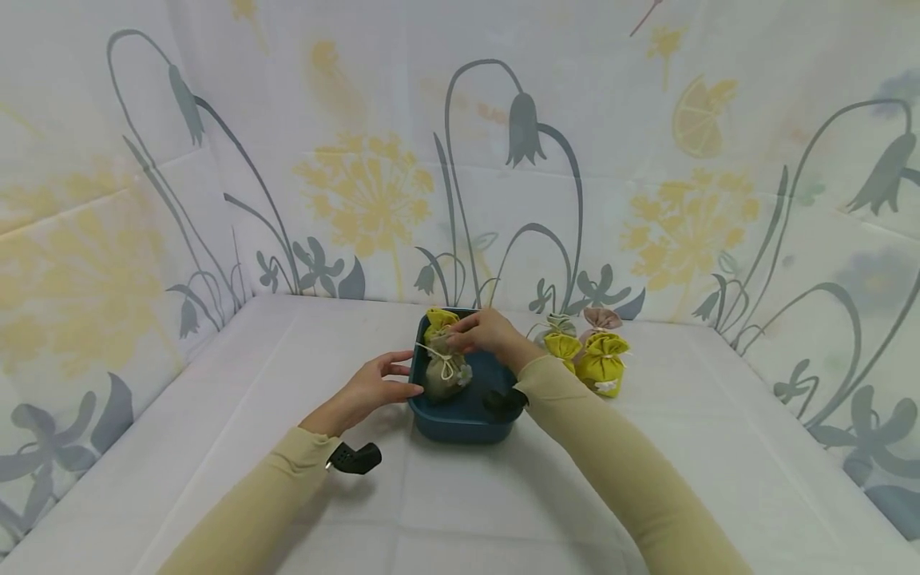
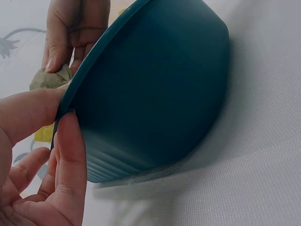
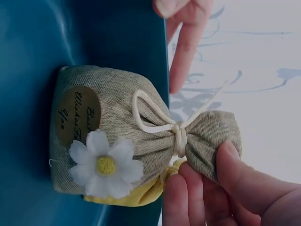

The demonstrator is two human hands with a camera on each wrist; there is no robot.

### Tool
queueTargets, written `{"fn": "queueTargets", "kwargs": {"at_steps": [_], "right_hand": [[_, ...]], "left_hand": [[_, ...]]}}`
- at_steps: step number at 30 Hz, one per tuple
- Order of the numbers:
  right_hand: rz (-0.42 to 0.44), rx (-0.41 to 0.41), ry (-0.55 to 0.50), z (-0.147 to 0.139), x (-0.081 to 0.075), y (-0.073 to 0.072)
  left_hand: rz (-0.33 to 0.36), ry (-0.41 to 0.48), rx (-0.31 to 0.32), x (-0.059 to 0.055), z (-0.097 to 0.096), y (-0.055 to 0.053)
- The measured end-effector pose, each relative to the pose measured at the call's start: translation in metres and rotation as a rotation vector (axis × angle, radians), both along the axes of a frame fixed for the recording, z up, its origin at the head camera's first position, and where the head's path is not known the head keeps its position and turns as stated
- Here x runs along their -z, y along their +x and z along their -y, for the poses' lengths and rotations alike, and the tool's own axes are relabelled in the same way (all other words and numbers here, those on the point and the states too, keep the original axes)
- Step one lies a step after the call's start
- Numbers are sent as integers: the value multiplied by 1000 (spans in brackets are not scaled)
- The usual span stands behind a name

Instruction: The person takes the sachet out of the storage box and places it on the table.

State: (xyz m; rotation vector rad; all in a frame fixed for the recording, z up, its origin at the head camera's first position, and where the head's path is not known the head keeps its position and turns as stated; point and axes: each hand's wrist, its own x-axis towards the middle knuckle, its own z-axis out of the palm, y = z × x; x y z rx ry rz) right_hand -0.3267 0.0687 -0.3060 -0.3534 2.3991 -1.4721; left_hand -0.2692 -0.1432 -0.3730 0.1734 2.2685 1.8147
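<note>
A blue tub point(image 1: 463, 431) stands on the table, and my left hand point(image 1: 366, 393) pinches its left rim between thumb and fingers, as the left wrist view point(image 2: 51, 165) shows. My right hand point(image 3: 254, 188) pinches the gathered top of a grey-green drawstring pouch point(image 3: 117, 113). This pouch has a white cord bow, a round paper label and a white cloth flower. It is upright inside the tub, near the left wall. Behind it in the tub is a yellow pouch point(image 1: 440, 321), partly covered by the grey-green one.
Right of the tub several pouches stand close together: a yellow one point(image 1: 602, 367) in front, another yellow one point(image 1: 562, 348), a pink one point(image 1: 602, 318) and a pale green one point(image 1: 562, 323) behind. A flower-printed curtain point(image 1: 402, 200) hangs at the back of the white-covered table point(image 1: 287, 367).
</note>
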Motion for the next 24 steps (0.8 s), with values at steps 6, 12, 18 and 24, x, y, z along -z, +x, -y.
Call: {"fn": "queueTargets", "kwargs": {"at_steps": [6,12,18,24], "right_hand": [[-15,34,-50,-3,1,8],[-20,70,-122,-10,-4,19],[-26,104,-260,-18,-12,30],[-54,142,-265,-24,-16,44]], "left_hand": [[1,0,-5,0,-1,0],[2,-6,-8,1,-1,1],[-11,-6,9,-2,1,1],[2,-7,3,-1,0,1]]}}
